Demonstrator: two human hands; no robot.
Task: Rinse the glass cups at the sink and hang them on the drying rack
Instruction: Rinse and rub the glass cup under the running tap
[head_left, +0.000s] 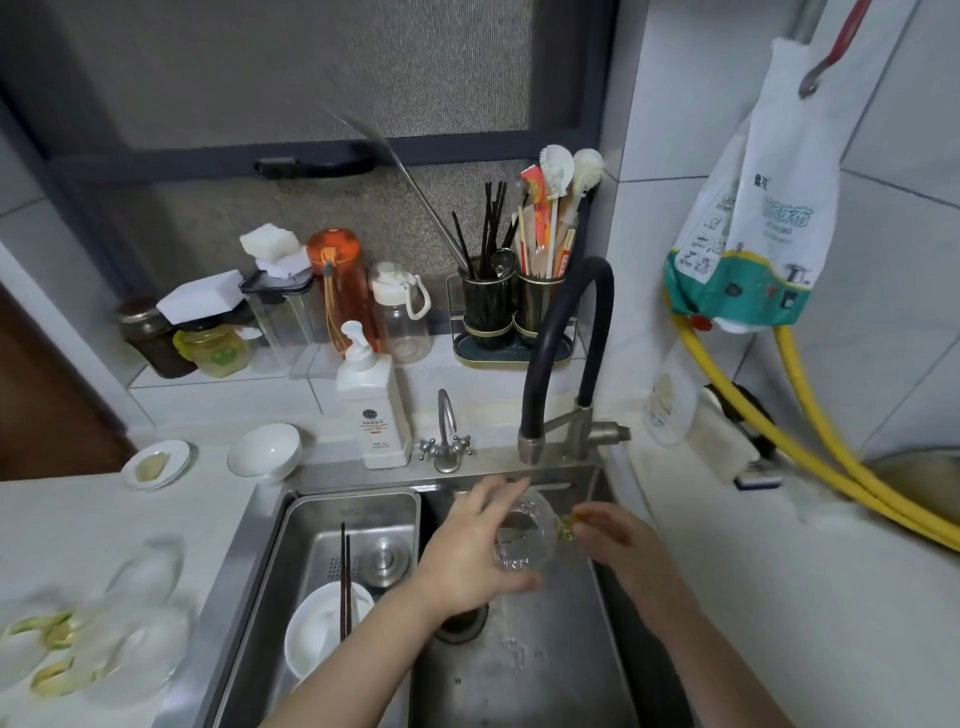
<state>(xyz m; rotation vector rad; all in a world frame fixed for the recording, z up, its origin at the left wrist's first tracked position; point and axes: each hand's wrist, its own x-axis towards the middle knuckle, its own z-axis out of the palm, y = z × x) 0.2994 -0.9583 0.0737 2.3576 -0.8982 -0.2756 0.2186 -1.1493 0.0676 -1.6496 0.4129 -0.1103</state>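
A: Where's the cup?

B: One glass cup (519, 535) is held over the sink (519, 670), just below the black faucet (563, 353). The left hand (470, 551) has its grip wrapped around the body, thumb under and fingers over. The right hand (618, 540) pinches the yellowish handle on the side away from the left hand.

A: What could go wrong?

B: I'd judge slipping. Wet glass, tilted, could twist out of the left grip and crack on the steel below. Knocking the rim on the faucet's spout is another risk, since it sits so near.

A: Counts?

B: One cup in hand. More glass cups (130, 623) lie blurred on the tabletop, well to the left of the sink; I can't count them surely. Inside the sink's left basin: one white bowl (322, 634) with one pair of chopsticks (344, 577). No drying rack shows.
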